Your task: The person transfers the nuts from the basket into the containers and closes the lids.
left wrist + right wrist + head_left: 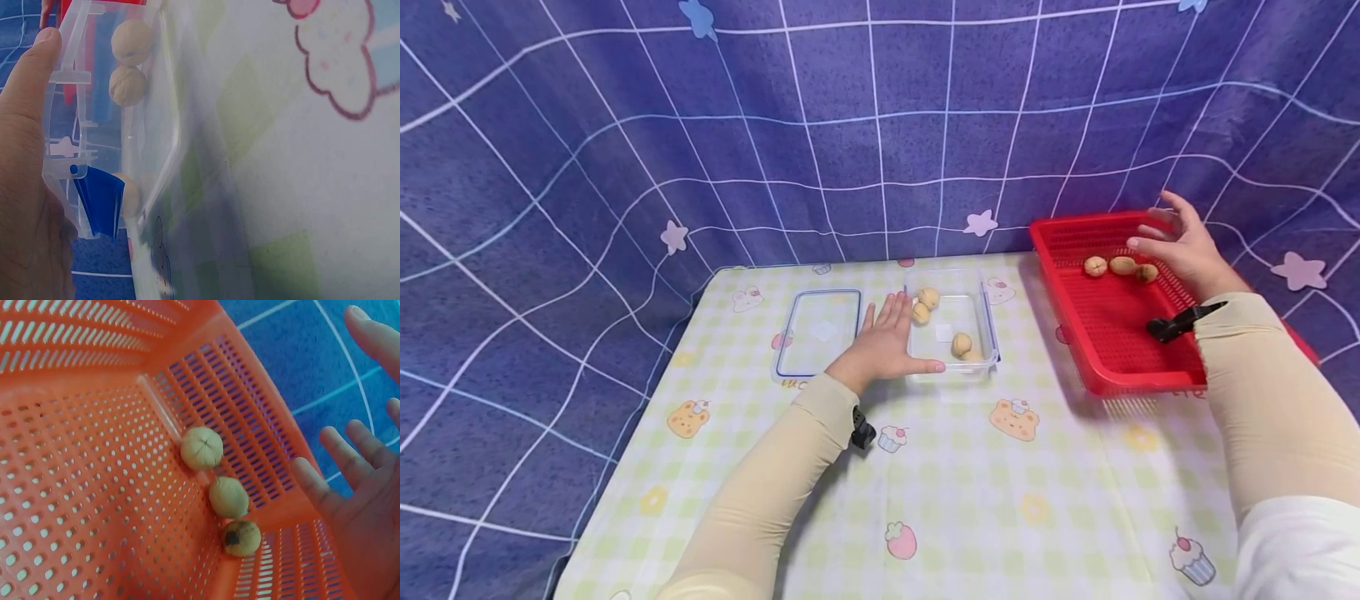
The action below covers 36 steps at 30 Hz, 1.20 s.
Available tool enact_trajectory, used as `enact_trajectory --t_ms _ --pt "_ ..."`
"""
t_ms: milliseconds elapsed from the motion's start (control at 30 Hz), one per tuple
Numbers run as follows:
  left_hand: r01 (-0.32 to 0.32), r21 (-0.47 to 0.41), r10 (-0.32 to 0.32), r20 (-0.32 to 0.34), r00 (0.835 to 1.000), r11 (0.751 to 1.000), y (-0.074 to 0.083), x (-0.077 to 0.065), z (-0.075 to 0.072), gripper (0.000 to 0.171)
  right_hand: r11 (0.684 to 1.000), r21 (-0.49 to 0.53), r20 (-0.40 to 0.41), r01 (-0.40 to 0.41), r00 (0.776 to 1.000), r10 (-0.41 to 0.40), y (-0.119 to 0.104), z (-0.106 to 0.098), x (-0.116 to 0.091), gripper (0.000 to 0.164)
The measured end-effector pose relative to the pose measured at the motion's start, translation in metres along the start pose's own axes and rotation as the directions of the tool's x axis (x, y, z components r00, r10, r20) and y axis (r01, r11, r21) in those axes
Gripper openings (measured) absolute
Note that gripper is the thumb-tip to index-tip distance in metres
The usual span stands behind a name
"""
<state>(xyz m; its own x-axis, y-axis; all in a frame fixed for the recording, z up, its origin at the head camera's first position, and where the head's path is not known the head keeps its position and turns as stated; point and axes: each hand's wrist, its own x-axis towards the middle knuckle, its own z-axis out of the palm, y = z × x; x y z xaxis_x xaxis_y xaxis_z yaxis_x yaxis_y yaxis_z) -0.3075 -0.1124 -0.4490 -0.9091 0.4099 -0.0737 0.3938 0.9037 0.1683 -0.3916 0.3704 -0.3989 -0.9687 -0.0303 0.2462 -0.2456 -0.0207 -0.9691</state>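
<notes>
In the head view, your left hand is near the middle of the frame, its fingers straight and thumb spread out, resting against the left and near edges of a clear box. Inside that box, pale walnuts lie at the upper left and lower right. Just left of your hand, a clear lid with a blue edge lies flat on the checked tablecloth. At right of the frame, your right hand is held over the red basket, its fingers spread apart and loosely curved; three walnuts sit in a row near the basket's far end. In your left wrist view, your thumb lies along the box's rim at upper left, a blue latch hangs at lower left, and two walnuts show through the clear wall at the upper left, with another partly hidden behind the latch. In your right wrist view, your spread fingers reach in from the right edge, near the three walnuts at centre; the lowest has a dark patch.
</notes>
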Motion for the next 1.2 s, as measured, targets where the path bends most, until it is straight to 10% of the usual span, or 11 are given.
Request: enact_trajectory --t_ms 1200 --pt "0.012 -0.017 -0.012 0.014 1.0 1.0 0.0 -0.001 -0.001 0.135 0.862 -0.472 -0.054 -0.183 0.982 0.178 0.04 -0.032 0.011 0.097"
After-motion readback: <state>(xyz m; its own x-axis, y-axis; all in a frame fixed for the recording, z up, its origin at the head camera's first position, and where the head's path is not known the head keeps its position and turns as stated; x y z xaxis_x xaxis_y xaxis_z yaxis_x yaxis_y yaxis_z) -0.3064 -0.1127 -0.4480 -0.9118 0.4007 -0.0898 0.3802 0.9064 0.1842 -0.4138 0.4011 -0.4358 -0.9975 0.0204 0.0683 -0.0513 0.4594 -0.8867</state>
